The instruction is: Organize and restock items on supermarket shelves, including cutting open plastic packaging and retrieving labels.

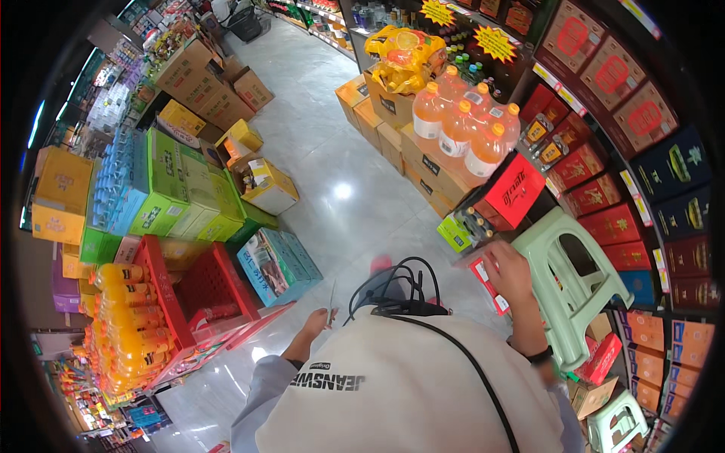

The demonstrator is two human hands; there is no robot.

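My left hand [319,324] is low in front of me, closed around a thin, light-coloured blade-like tool [332,294] that points away from me. Its exact kind is too small to tell. On the other side, my right hand [508,274] is bent beside a pale green plastic stool [544,240], slightly blurred. Close under its fingers are red-and-white packs [491,289] and what looks like clear plastic film; whether the fingers grip them cannot be told. Just beyond stand a red Coca-Cola carton [512,189] and a few dark bottles [476,221].
Orange drink bottles [453,124] stand on stacked cartons [433,164] ahead to the right. Shelves of boxed goods [612,221] line the right. A red plastic crate [195,294], more orange bottles [127,317], blue cartons [277,266] and green cartons [164,184] border the tiled aisle [340,170] on the left.
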